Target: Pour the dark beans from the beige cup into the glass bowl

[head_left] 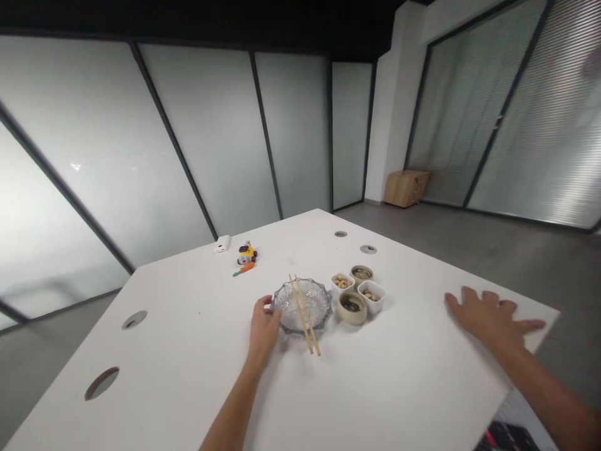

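Head view shows a white table (188, 351) in a room with glass walls. The left hand (263, 329) holds the near left rim of a clear, wavy glass bowl (303, 305). Two light wooden chopsticks (305, 314) lie across the bowl. The right hand (488, 316) lies flat and open on the table, well apart. Four small white cups of snacks (357, 291) stand just right of the bowl.
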A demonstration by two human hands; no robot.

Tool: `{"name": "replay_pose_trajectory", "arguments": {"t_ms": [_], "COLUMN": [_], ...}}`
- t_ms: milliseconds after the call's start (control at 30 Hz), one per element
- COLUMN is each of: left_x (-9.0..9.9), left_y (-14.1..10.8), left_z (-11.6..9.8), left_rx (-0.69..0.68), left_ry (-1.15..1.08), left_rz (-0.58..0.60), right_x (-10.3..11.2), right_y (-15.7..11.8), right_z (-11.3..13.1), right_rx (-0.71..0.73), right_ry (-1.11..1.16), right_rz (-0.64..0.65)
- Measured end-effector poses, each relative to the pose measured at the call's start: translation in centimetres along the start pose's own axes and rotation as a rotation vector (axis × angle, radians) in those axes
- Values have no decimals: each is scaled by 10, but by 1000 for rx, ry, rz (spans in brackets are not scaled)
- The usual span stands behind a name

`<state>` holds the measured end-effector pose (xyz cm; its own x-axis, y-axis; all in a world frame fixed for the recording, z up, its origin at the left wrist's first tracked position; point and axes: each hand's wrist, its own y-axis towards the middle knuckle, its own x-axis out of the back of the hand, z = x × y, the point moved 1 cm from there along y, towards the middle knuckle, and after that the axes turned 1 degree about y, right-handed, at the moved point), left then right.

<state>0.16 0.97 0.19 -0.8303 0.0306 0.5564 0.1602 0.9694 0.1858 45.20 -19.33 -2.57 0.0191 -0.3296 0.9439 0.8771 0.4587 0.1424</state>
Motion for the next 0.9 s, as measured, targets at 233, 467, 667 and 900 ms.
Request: {"name": "replay_pose_trajectory", "arguments": {"t_ms": [233, 467, 667, 900], "left_x": [8, -11, -10, 0], "left_y": [-22, -33, -26, -4], "left_z": [-48, -62, -55, -38], "left_rx": [-376, -343, -294, -249], "left_ry": [463, 610, 590, 237], "left_rz": [-3, 191, 221, 157], "right_x": [9, 0, 0, -6], "right_y": [-7, -3, -4, 4], "right_z": [6, 6, 6, -2], "right_rx": [15, -3, 28, 82], "right_ry": [6, -33, -24, 24], "right_rz": [-1, -12, -65, -138]}}
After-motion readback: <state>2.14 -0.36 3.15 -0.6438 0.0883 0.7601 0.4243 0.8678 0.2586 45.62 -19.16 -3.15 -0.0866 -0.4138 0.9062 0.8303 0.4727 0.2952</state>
